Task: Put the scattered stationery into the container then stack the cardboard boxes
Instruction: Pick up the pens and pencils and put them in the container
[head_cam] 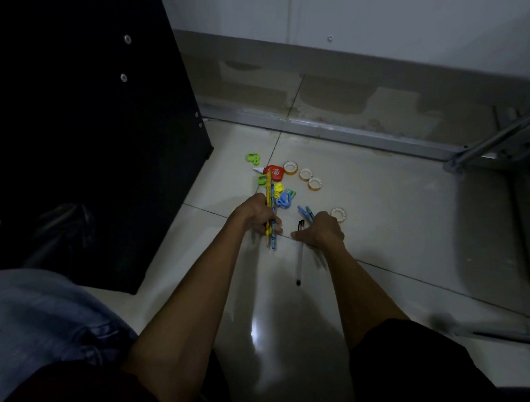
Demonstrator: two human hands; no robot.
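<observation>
Stationery lies scattered on a pale tiled floor (394, 212). My left hand (257, 214) grips a bundle of yellow and blue pencils (269, 207) that stick out both ways from the fist. My right hand (320, 230) holds a white pen with a black cap (299, 257) and two blue pens (305, 213). Beyond the hands lie several tape rolls (306, 174), a red glue bottle (274, 172), green sharpeners (253, 158), and small yellow, blue and green pieces (283, 195). One more tape roll (339, 213) sits right of my right hand. No container or cardboard box is visible.
A tall black cabinet (94, 117) fills the left side. A white wall with a grey skirting and a metal rail (336, 132) runs along the back. A metal frame leg (497, 141) stands at the right. My knees are at the bottom.
</observation>
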